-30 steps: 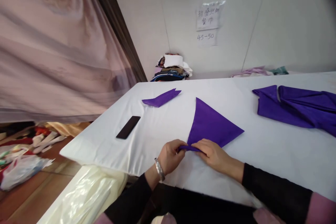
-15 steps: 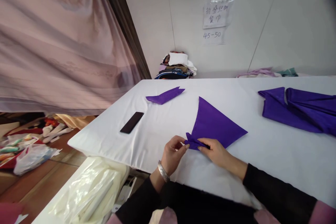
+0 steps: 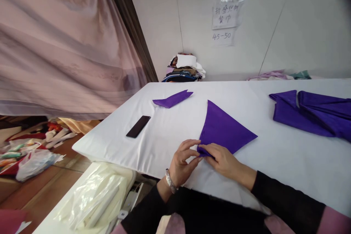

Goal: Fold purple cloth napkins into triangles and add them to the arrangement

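A purple cloth napkin [image 3: 223, 128] lies on the white-covered table in front of me, one point towards the wall and another to the right. My left hand [image 3: 182, 162], with a silver bangle at the wrist, is closed with its fingertips on the napkin's near left corner. Across from it, my right hand [image 3: 225, 159] is closed on the gathered near edge, fingers over the cloth. That edge looks rolled or folded over; the hands partly hide it. Further off to the left is a folded purple napkin [image 3: 172, 99].
A dark phone [image 3: 138, 126] lies left on the table [image 3: 164, 131]. More purple cloth [image 3: 315, 113] is bunched at the right. Stacked clothes [image 3: 185, 69] stand behind the far edge. Below the near left edge is clear plastic wrapping [image 3: 93, 193]; a pink curtain [image 3: 65, 44] hangs at left.
The small pleated tip that stood up between my hands is now folded down under my fingers. My left hand has shifted slightly right, closer to my right hand.
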A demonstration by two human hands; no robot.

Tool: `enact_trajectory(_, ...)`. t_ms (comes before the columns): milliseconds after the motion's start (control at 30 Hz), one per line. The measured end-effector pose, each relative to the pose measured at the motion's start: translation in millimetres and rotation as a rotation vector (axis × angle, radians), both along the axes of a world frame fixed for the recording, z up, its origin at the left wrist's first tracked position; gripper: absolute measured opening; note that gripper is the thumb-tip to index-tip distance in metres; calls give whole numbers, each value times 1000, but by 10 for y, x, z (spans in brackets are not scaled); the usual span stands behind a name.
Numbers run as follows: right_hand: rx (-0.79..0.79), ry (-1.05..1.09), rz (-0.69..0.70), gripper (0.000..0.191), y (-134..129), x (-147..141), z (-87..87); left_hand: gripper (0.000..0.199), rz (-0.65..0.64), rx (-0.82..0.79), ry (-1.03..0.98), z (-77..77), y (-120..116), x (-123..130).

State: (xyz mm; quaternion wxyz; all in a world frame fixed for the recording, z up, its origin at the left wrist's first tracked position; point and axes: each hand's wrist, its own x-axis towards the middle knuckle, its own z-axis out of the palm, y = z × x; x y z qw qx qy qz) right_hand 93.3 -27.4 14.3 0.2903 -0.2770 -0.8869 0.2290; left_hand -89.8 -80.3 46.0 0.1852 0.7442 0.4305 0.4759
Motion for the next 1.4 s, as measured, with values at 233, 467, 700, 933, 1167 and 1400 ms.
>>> enact_trajectory(233,72,-96,57,30,-12,-25,12,7,-32,36,-27,-14,27,29)
enact_trajectory(467,80,-114,18,33,-16,23,-57,3,60,-45,-164,-57,31,50)
enact_trajectory(700,4,-86,-89,36,-131,101,-33,21,138,-180,-192,-6,97,142)
enact_trajectory(933,-126,-52,-146,21,-265,219,5,25,-115,-392,-228,170,292,309)
enact_trajectory(1167,-500,108,-98,18,-184,392,111,67,-601,-758,-444,193,493,294)
enact_trajectory(1400,-710,239,5,24,20,352,317,28,-372,-732,-415,141,487,405)
